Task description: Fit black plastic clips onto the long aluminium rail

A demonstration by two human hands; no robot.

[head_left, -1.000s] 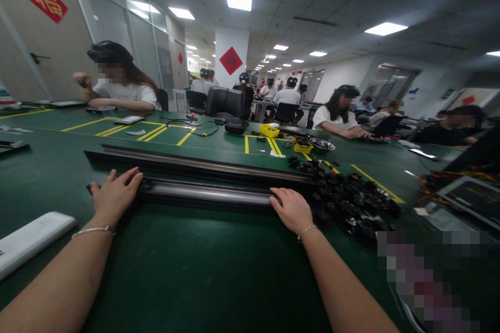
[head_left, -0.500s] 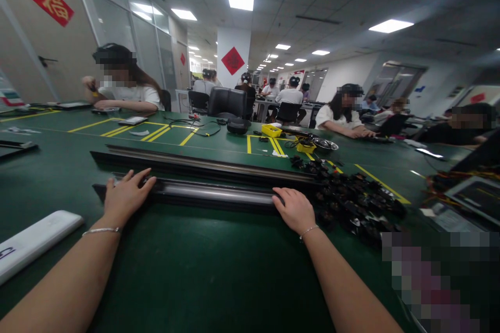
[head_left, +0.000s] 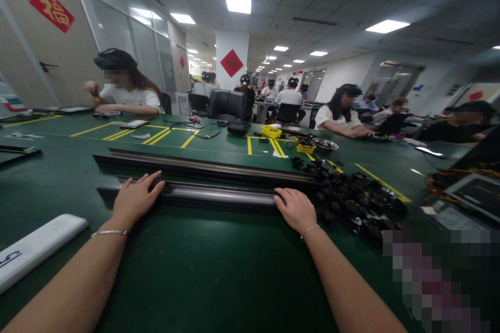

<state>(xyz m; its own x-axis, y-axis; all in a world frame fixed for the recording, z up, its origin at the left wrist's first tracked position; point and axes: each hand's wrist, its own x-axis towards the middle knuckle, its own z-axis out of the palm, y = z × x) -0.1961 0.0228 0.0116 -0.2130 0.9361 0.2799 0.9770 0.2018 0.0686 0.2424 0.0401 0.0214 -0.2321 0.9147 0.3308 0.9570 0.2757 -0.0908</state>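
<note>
Under the panel lights, room: a long open workshop lay ahead, with glass partitions at the left and a white pillar bearing a red diamond sign.
Table: a green table marked with yellow lines ran wide across the view; other people sat along its far edge.
Rails: two long dark rails lay side by side, the far rail beyond the near rail.
Parts: a heap of small black parts lay right of the rails.
Left hand: the left hand rested flat, fingers spread, on the near rail, gripping nothing.
Right hand: the right hand curled loosely over the rail's right end.
</note>
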